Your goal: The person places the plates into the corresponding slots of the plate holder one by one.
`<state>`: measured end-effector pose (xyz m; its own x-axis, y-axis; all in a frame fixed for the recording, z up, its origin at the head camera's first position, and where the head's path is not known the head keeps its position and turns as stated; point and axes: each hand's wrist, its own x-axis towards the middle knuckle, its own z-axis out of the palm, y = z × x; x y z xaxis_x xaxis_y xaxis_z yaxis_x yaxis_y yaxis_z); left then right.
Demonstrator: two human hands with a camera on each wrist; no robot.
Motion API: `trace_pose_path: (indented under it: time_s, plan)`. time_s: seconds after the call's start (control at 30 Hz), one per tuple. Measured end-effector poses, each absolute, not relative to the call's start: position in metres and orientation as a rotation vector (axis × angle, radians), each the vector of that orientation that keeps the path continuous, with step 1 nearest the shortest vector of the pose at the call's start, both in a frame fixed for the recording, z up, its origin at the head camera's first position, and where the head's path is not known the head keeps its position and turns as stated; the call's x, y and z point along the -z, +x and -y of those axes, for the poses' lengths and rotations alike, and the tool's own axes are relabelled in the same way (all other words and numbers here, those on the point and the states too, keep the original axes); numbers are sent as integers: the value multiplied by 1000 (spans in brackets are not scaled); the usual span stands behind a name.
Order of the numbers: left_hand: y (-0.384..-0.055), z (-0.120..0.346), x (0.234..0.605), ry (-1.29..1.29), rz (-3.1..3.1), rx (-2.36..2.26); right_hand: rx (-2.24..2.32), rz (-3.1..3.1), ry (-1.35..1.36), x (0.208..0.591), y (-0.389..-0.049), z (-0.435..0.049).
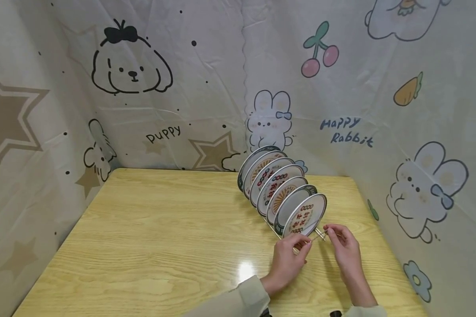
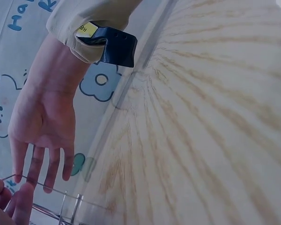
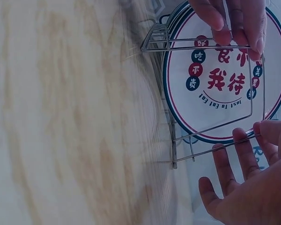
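In the head view, several round plates (image 1: 304, 215) stand tilted in a row in a metal wire plate rack (image 1: 320, 234). At the rack's near end, my left hand (image 1: 288, 260) pinches a thin wire bar between thumb and fingertips. On the other side, my right hand (image 1: 344, 248) pinches the bar too, its thumb and index finger meeting at the wire. The right wrist view shows the rectangular wire end (image 3: 210, 125) in front of the nearest plate (image 3: 220, 105), which has red characters and a dark rim. There, the other right-hand fingers are spread.
The rack stands on a wood-grain table (image 1: 154, 229), toward its right side. A printed cloth (image 1: 206, 79) with cartoon animals rises behind the table and along both sides. A dark wrist mount (image 2: 119, 46) sits at the right sleeve.
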<state>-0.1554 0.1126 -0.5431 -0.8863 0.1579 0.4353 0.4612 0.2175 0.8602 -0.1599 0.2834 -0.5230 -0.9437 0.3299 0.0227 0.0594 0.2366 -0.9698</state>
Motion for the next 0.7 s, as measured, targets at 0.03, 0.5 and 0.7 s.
trace_pose_path:
  time_s: [0.03,0.5,0.7]
  plan:
    - [-155,-112,543,-586,2236,1719,-1774,2290,-366,523,-160,-283]
    - [-154,-85,542,-598,2189,1781,-1799,2293,-257,525,-156,-270]
    - [-151,-65,541,-635,2199,1736,-1807,2312,-259,527,-149,-259]
